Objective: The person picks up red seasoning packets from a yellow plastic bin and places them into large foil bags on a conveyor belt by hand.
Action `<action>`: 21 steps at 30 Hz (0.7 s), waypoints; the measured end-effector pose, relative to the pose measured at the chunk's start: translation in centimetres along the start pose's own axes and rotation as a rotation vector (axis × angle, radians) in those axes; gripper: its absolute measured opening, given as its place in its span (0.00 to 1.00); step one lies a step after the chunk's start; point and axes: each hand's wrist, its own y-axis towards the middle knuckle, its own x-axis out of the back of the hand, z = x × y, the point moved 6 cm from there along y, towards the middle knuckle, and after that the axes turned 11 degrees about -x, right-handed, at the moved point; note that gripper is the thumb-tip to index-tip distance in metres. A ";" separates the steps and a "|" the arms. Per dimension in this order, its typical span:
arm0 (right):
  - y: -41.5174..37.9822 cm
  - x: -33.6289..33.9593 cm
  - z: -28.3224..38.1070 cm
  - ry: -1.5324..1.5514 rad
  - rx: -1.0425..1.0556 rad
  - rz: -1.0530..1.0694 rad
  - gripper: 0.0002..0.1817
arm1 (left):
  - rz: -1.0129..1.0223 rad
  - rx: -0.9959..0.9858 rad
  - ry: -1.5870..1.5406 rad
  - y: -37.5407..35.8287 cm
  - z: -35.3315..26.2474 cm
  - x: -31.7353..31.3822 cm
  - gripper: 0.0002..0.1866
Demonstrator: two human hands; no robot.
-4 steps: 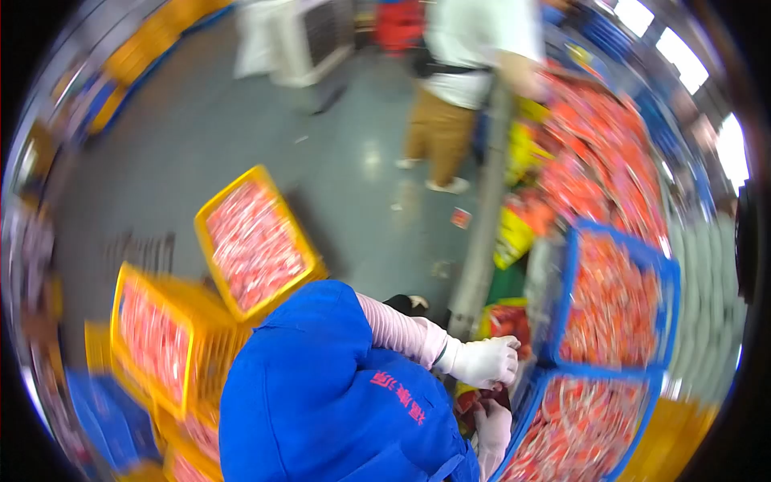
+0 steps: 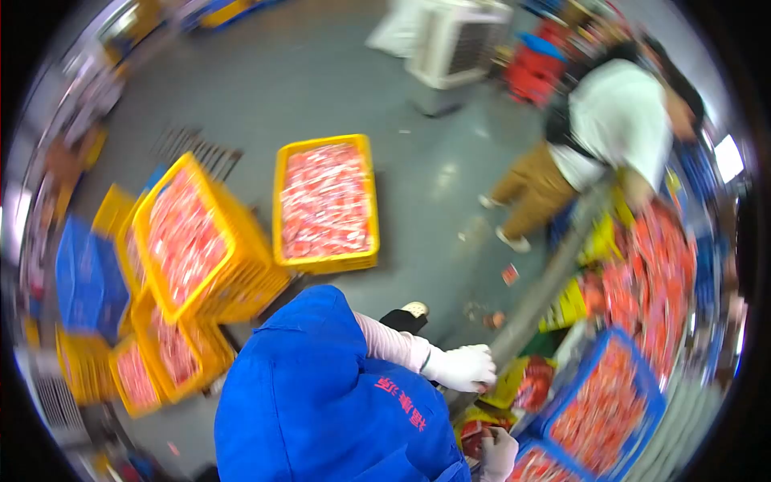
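Note:
My left hand (image 2: 466, 367), in a white glove, is closed with its fingers curled, over the edge of a long grey rail (image 2: 526, 309). A small dark bit shows under its fingertips, too blurred to name. Lower down, my right hand (image 2: 499, 455), also gloved, has its fingers bent beside a red and yellow printed bag (image 2: 474, 434); what lies in its fingers is hidden. Another red and yellow bag (image 2: 534, 386) lies just beyond. Close to my right hand are a blue crate (image 2: 548, 422) of small red-wrapped packets and a second blue crate (image 2: 522, 447) of them.
Yellow crates of red packets stand on the floor, one alone (image 2: 373, 201) and others stacked (image 2: 233, 249) at the left. A person in a white shirt (image 2: 614, 112) leans over a heap of red packets (image 2: 654, 273). A white air cooler (image 2: 458, 44) stands behind.
My view has swung left, so the crates and the other person appear shifted right. My left hand has moved away from my right, toward the rail.

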 end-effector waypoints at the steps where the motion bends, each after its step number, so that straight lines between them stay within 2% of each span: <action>1: 0.5 2.5 7.1 -0.453 0.335 -0.162 0.17 | -0.008 0.076 0.083 -2.1 2.2 1.7 0.06; 3: 2.7 4.7 11.8 -0.638 0.485 -0.416 0.16 | -0.277 0.089 0.190 -6.3 5.2 2.1 0.05; 4: 5.4 3.7 12.3 -0.417 0.610 -0.407 0.10 | -0.356 0.208 0.213 -10.4 5.8 2.8 0.06; 5: 6.2 1.7 15.2 -0.450 0.656 -0.379 0.10 | -0.509 0.254 0.249 -15.1 6.2 4.3 0.06; 6: 5.9 -0.9 18.8 -0.556 0.721 -0.314 0.11 | -0.612 0.382 0.252 -20.0 5.6 6.0 0.06; 8: 6.0 -7.2 23.9 -0.690 0.817 -0.165 0.13 | -0.677 0.764 0.248 -29.5 3.6 8.8 0.08; 9: 6.1 -10.1 24.8 -0.719 0.834 -0.043 0.14 | -0.800 0.844 0.373 -33.7 0.8 9.0 0.10; 11: 4.8 -18.4 29.0 -0.840 0.975 0.064 0.15 | -0.799 1.153 0.441 -43.1 -0.9 10.1 0.12; 13: 2.1 -27.9 33.7 -0.940 1.035 0.264 0.20 | -1.032 1.275 0.697 -53.2 -4.1 11.1 0.12; 14: 1.2 -32.9 35.7 -0.874 1.059 0.420 0.22 | -1.042 1.377 0.685 -60.0 -4.8 10.6 0.15; 15: 0.0 -38.1 37.7 -0.805 1.082 0.585 0.25 | -1.030 1.479 0.840 -64.4 -7.1 12.0 0.21; 16: -1.8 -43.4 40.1 -0.826 1.195 0.633 0.27 | -1.076 1.516 0.724 -71.0 -7.3 12.5 0.25; 17: -4.1 -48.7 42.5 -0.837 1.301 0.681 0.30 | -0.935 1.695 0.879 -77.7 -7.9 12.1 0.29; 19: -7.7 -59.2 48.1 -0.842 1.255 0.766 0.35 | -0.973 1.789 0.786 -87.0 -8.5 14.8 0.35; 21: -9.0 -70.3 53.6 -0.833 1.387 0.727 0.41 | -0.918 1.842 0.759 -94.5 -6.6 16.3 0.38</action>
